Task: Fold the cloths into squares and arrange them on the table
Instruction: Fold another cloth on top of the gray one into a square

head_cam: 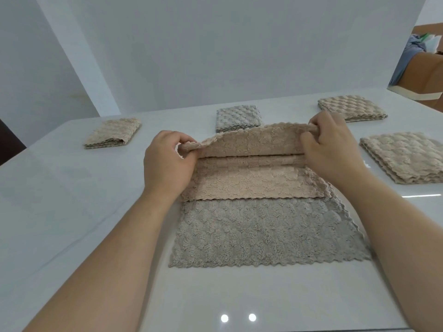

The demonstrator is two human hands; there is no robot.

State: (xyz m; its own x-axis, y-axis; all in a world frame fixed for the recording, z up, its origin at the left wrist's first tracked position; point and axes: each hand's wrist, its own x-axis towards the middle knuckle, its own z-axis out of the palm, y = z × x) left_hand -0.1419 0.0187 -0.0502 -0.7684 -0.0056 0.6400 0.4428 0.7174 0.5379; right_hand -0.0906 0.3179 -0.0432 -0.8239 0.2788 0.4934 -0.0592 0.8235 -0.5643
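The beige cloth (251,183) lies mid-table on a spread grey cloth (263,233), with the left hand (167,161) and right hand (333,149) each pinching one end of its lifted far edge between thumb and curled fingers. Four folded squares sit apart on the white table (72,200): a beige one far left (112,133), a grey one far centre (237,117), a beige one far right (351,107) and another beige one nearer on the right (405,156), so the job looks well past halfway, with this fold to finish and the grey cloth not yet folded. The held cloth is fluffy and bumpy with a scalloped hem, and it sags softly between the two grips.
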